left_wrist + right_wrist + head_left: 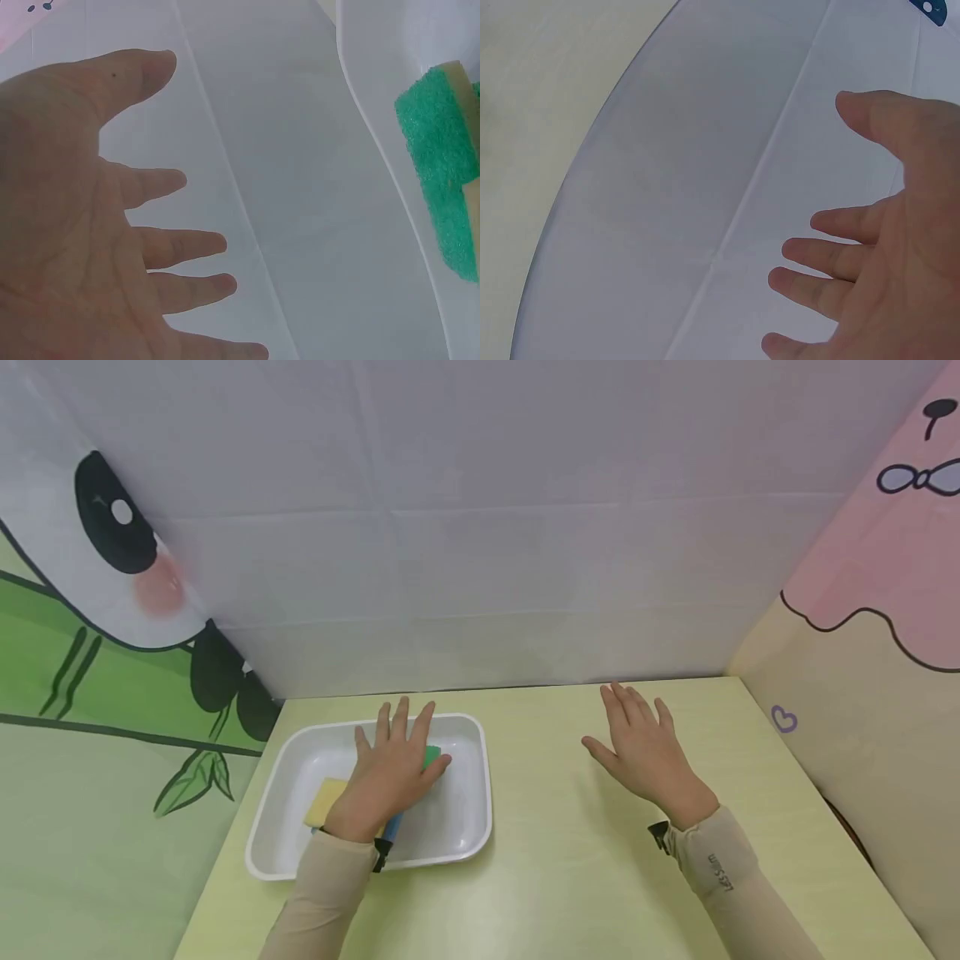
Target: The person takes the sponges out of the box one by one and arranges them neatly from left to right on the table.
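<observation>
The left hand (pixel 386 781) is held empty, fingers spread, above sponges (pixel 324 802) in the tray (pixel 459 831) (exact number hidden); the right hand (pixel 648 756) is likewise empty. A pre-grasp step is suggested; for pickup, lowering is required.

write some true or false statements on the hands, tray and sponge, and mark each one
1. The left hand is over the tray. True.
2. The right hand holds nothing. True.
3. The right hand is also over the tray. False: it is over the table, to the right of the tray.
4. In the left wrist view, a sponge shows a green face. True.
5. The left hand grips the sponge. False: its fingers are spread and hold nothing.
6. The tray is black. False: it is white.
</observation>
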`<state>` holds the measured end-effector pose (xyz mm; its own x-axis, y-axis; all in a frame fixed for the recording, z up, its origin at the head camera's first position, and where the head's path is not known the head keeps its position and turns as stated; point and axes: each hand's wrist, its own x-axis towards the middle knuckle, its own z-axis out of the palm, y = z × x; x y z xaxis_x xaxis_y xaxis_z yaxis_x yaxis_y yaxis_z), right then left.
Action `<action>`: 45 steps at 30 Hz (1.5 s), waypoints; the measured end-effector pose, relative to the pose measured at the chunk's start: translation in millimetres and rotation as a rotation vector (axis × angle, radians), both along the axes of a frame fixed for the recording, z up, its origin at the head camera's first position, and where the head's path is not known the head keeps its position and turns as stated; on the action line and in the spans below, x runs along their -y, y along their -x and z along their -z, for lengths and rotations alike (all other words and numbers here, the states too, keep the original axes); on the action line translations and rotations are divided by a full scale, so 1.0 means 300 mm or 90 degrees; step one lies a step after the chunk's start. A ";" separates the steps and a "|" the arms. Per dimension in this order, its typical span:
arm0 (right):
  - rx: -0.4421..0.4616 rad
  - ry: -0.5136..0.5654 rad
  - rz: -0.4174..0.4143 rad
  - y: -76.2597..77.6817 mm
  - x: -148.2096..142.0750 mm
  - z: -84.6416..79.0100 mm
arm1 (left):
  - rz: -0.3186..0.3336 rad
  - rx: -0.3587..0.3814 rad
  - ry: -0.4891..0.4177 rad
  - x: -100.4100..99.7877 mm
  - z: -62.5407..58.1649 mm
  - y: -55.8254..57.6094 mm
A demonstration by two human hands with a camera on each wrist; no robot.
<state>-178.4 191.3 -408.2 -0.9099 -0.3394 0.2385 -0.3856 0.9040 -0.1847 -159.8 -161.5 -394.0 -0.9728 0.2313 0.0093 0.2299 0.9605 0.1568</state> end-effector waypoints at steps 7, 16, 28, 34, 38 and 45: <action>0.009 0.001 0.001 -0.003 0.000 0.001 | -0.022 0.019 -0.007 0.033 -0.013 -0.004; 0.002 -0.002 -0.004 -0.008 0.006 0.008 | -0.048 0.023 -0.028 0.146 -0.035 -0.024; 0.009 -0.007 -0.005 -0.014 0.007 0.025 | -0.125 0.031 -0.065 0.405 0.008 -0.057; 0.015 -0.013 -0.004 -0.009 0.008 0.027 | -0.132 0.036 -0.068 0.477 0.031 -0.065; 0.028 -0.018 -0.005 -0.009 0.007 0.032 | -0.133 0.049 -0.096 0.526 0.054 -0.064; 0.049 -0.008 -0.013 -0.014 0.007 0.032 | -0.155 0.100 -0.125 0.614 0.121 -0.067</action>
